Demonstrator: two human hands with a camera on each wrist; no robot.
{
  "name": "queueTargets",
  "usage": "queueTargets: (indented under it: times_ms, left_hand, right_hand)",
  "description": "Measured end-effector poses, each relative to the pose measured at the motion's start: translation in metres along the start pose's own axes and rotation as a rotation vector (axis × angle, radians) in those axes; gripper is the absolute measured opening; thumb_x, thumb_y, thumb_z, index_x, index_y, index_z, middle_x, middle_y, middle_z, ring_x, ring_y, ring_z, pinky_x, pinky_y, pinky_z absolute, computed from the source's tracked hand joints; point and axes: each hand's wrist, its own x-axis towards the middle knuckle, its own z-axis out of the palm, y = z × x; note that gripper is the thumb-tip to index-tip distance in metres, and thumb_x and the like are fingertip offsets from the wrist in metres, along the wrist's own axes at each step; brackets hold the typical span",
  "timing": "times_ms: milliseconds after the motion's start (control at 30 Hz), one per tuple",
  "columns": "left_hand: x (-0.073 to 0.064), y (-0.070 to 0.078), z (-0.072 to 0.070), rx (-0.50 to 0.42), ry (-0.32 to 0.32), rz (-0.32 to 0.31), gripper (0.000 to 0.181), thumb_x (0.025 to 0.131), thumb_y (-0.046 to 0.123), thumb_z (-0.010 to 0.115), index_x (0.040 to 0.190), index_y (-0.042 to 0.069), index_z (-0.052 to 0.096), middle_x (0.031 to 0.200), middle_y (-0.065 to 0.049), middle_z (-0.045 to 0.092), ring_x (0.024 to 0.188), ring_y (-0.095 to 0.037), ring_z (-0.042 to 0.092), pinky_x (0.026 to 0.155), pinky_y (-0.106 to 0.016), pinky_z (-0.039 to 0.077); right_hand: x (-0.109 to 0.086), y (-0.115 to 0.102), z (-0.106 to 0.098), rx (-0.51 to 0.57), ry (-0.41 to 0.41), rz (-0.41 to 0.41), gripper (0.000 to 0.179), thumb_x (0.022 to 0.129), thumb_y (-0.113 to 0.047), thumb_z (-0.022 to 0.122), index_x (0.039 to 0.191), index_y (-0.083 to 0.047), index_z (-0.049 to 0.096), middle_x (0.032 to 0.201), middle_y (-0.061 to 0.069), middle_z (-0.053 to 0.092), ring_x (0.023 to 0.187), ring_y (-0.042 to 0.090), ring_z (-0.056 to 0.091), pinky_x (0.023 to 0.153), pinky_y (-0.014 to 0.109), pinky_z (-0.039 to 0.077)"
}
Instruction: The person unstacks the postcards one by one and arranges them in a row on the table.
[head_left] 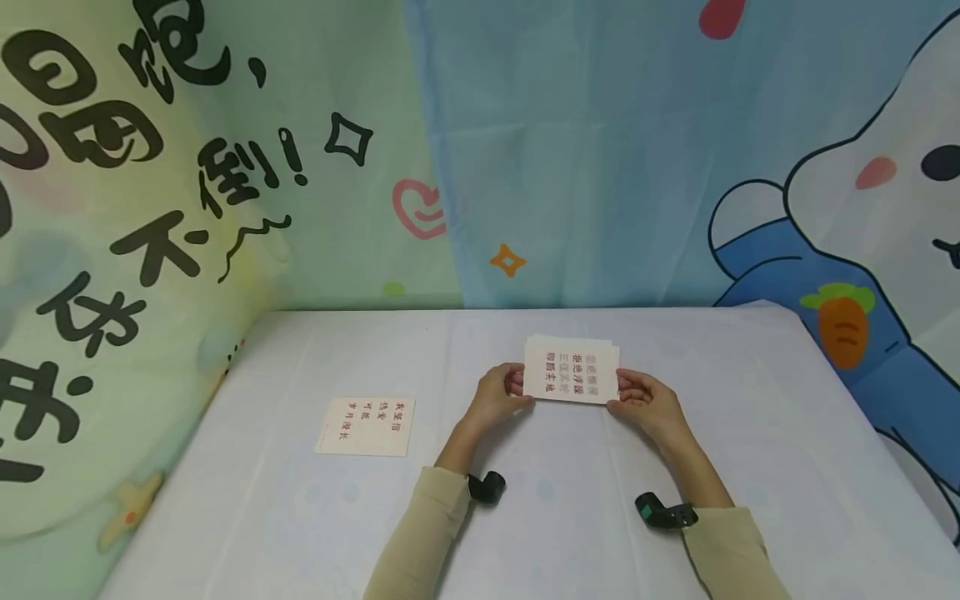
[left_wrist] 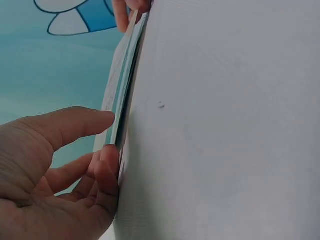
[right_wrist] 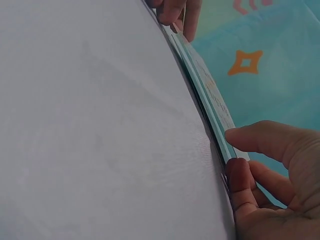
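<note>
Left hand [head_left: 497,397] and right hand [head_left: 654,408] are curled at opposite sides of the stack [head_left: 572,371], which is pinched between thumbs and fingers near its lower corners; whether the table [head_left: 555,542] is touched by it cannot be told. Squaring it is judged to be the step in hand, with even pressure from both sides called for next, as its layered edges are seen slightly apart. Open room is found between the left hand and the card [head_left: 365,427] lying well to the left, while behind the stack a narrower strip is bounded by the backdrop [head_left: 562,183].
</note>
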Motion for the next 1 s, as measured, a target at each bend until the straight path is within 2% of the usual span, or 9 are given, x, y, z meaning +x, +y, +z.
queueTargets:
  times_ms: [433, 800, 1000]
  left_hand:
    - [-0.011, 0.003, -0.004, 0.047, -0.003, 0.022, 0.051, 0.078, -0.005, 0.075, 0.125, -0.008, 0.055, 0.102, -0.013, 0.06, 0.086, -0.018, 0.06, 0.073, -0.021, 0.05]
    - [-0.022, 0.006, -0.01, 0.085, 0.007, 0.057, 0.053, 0.078, -0.005, 0.076, 0.126, -0.008, 0.055, 0.1, -0.011, 0.057, 0.084, -0.017, 0.06, 0.074, -0.022, 0.049]
    - [-0.027, 0.005, -0.013, 0.1, -0.004, 0.055, 0.053, 0.079, -0.003, 0.076, 0.127, -0.007, 0.054, 0.1, -0.009, 0.058, 0.086, -0.017, 0.06, 0.074, -0.021, 0.049]
  right_hand:
    - [-0.008, -0.002, 0.003, -0.046, 0.0, 0.05, 0.062, 0.084, 0.001, 0.071, 0.14, 0.006, 0.044, 0.115, 0.014, 0.052, 0.083, 0.004, 0.052, 0.07, 0.012, 0.047]
    - [-0.017, -0.004, 0.007, -0.05, -0.024, 0.009, 0.06, 0.086, 0.0, 0.069, 0.14, 0.006, 0.044, 0.12, 0.019, 0.053, 0.083, 0.0, 0.053, 0.072, 0.011, 0.047]
    - [-0.023, -0.007, 0.01, -0.084, -0.018, 0.034, 0.06, 0.086, -0.003, 0.07, 0.14, 0.006, 0.045, 0.12, 0.018, 0.053, 0.082, 0.001, 0.054, 0.071, 0.011, 0.047]
